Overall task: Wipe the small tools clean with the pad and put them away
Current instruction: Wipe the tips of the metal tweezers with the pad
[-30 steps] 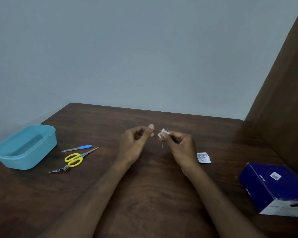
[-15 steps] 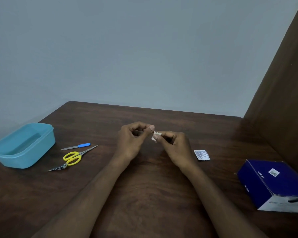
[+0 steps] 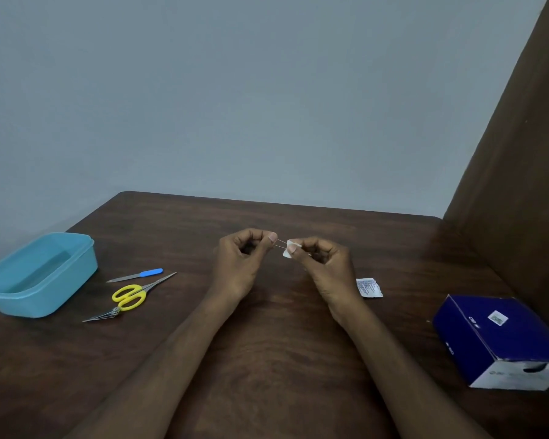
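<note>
Above the middle of the dark wooden table (image 3: pixel 267 359), my left hand (image 3: pixel 240 264) pinches a thin metal tool (image 3: pixel 280 243) between thumb and forefinger. My right hand (image 3: pixel 324 264) pinches a small white pad (image 3: pixel 288 251) folded around the tool's other end. Most of the tool is hidden by my fingers and the pad. To the left lie a blue-handled file (image 3: pixel 137 275), yellow-handled scissors (image 3: pixel 130 296) and a small metal pair of tweezers (image 3: pixel 100 316). A light blue plastic container (image 3: pixel 38 274) stands open at the far left.
A torn white sachet (image 3: pixel 369 287) lies just right of my right hand. A dark blue cardboard box (image 3: pixel 501 340) sits at the table's right edge. A brown panel (image 3: pixel 520 169) rises on the right, a grey wall behind.
My hands came together, then drew slightly apart, with the pad sliding along the thin tool. The tools on the table have not moved.
</note>
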Demonstrator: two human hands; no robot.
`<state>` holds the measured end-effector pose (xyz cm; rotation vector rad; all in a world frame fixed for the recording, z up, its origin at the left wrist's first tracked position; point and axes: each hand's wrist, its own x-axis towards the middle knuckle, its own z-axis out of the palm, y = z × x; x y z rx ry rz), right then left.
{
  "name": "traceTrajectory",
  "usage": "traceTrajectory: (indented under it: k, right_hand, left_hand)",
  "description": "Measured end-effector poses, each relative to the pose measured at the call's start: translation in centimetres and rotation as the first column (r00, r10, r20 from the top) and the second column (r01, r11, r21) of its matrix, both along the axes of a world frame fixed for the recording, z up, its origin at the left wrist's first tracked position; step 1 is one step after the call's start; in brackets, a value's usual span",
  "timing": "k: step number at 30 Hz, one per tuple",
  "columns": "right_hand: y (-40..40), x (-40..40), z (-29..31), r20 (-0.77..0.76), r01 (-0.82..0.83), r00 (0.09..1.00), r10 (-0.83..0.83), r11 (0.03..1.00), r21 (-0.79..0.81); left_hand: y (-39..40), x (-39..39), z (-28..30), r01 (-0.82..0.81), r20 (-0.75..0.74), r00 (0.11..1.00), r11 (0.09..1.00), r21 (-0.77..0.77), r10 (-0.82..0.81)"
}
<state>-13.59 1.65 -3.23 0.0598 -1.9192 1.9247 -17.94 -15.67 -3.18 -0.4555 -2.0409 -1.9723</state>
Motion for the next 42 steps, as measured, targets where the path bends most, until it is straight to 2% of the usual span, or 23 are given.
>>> traceTrajectory:
  k: [8,12,17,22,28,31,42]
  right_hand:
    - [-0.7,0.4,0.4,-0.108,0.064,0.993,-0.047,0.985,0.160]
    - [0.4,0.5,1.3,-0.128,0.050,0.989,-0.078,0.976,-0.213]
    - [0.9,0.0,0.2,0.059,-0.073,0.995,0.083,0.986,-0.150]
    - [0.5,0.0,0.5,0.066,-0.095,0.990,0.123,0.942,-0.322]
    - [0.4,-0.1,0.3,0.029,-0.027,0.999,0.034,0.979,-0.200]
    - [0.6,-0.1,0.1,0.034,-0.019,0.999,0.025,0.989,-0.147]
    - [0.3,0.1,-0.3,0.014,-0.061,0.998,0.060,0.995,0.077]
  left_hand:
    - [-0.1,0.0,-0.4,0.008,-0.075,0.997,0.988,-0.154,-0.020]
    - [-0.5,-0.8,-0.5,-0.042,-0.047,0.998,0.999,-0.027,0.041]
    - [-0.6,-0.6,0.0,-0.040,-0.051,0.998,0.997,0.071,0.043]
    - [-0.5,-0.3,0.2,-0.007,-0.117,0.993,0.999,0.054,0.013]
    - [-0.3,-0.1,0.3,0.030,-0.008,1.000,0.986,0.164,-0.030]
    - [-0.3,0.1,0.3,0.026,0.016,0.999,0.986,0.164,-0.029]
    - [-0.8,0.4,0.1,0.116,-0.074,0.990,0.992,-0.056,-0.120]
